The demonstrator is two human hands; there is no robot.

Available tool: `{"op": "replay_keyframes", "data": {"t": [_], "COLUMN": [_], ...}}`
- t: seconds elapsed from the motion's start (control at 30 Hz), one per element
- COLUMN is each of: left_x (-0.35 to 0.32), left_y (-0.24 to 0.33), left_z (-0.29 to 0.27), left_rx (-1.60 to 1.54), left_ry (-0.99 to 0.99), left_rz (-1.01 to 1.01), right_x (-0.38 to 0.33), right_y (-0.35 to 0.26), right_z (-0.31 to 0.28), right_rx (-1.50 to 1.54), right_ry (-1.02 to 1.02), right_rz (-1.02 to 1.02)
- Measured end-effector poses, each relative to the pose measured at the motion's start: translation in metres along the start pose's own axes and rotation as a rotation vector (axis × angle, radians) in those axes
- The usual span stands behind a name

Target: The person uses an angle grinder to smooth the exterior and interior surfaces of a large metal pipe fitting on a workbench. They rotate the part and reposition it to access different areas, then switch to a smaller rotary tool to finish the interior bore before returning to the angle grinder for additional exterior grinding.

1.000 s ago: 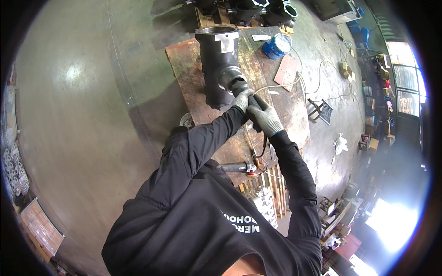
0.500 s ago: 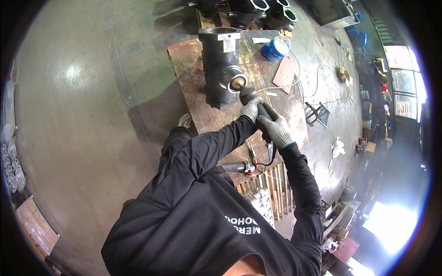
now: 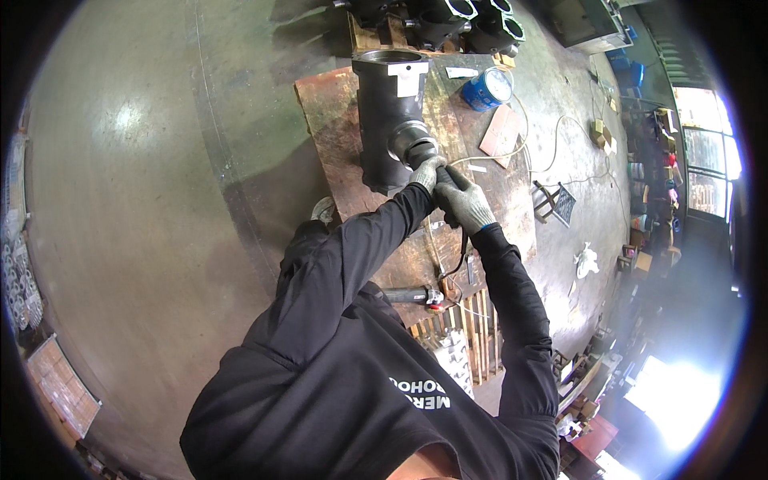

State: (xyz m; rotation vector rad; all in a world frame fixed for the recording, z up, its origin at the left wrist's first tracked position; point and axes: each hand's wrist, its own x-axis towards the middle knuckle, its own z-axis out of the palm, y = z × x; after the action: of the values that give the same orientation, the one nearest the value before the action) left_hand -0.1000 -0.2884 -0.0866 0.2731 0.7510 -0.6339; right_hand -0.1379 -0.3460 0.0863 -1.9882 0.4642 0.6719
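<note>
A large black cylindrical metal casting point(image 3: 388, 112) stands on the worn wooden tabletop point(image 3: 336, 120), with a bare-metal side port point(image 3: 404, 138) facing me. My left hand point(image 3: 428, 174), in a grey glove, wraps round the front of a dark corded handheld power grinder point(image 3: 420, 152). Behind it my right hand point(image 3: 470, 205), gloved too, grips the grinder's rear body. The grinder's nose is at the mouth of the port, and its working tip is hidden inside. Near my body lies an angle grinder point(image 3: 412, 294) with a red part.
Beyond the casting stands a blue can point(image 3: 486, 90) beside a reddish board point(image 3: 500, 132). More black castings point(image 3: 436, 24) rest on wood at the far edge. A pale cord point(image 3: 524, 128) trails rightward, past a small stool point(image 3: 558, 204). A slatted wooden pallet point(image 3: 480, 328) lies nearer me.
Both hands and the grinder have moved slightly left, closer to the casting. The round brass-coloured tip seen in the port earlier is now hidden. My view has shifted a little.
</note>
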Motion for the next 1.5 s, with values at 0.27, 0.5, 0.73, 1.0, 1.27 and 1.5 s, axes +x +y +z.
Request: {"op": "replay_keyframes", "data": {"t": [0.27, 0.5, 0.73, 1.0, 1.27, 1.5], "left_x": [0.002, -0.026, -0.064, -0.048, 0.015, 0.009], "left_y": [-0.016, -0.061, -0.059, -0.054, -0.009, -0.006], "left_z": [-0.001, 0.013, 0.028, 0.027, 0.005, 0.000], "left_rx": [0.092, -0.057, -0.095, -0.129, 0.010, -0.050], "left_ry": [-0.082, 0.023, -0.047, 0.010, -0.083, -0.085], "left_rz": [-0.112, 0.076, -0.020, 0.019, -0.088, -0.139], "right_x": [-0.018, -0.061, -0.076, -0.061, -0.002, -0.004], "right_y": [0.000, 0.007, 0.004, -0.003, -0.011, -0.012], "right_z": [-0.010, -0.027, -0.033, -0.029, -0.013, -0.016], "right_rx": [-0.029, 0.024, 0.021, -0.003, -0.004, 0.068], "right_ry": [-0.012, -0.021, -0.024, -0.036, -0.069, -0.115], "right_rz": [0.019, 0.015, 0.001, 0.022, 0.040, 0.058]}}
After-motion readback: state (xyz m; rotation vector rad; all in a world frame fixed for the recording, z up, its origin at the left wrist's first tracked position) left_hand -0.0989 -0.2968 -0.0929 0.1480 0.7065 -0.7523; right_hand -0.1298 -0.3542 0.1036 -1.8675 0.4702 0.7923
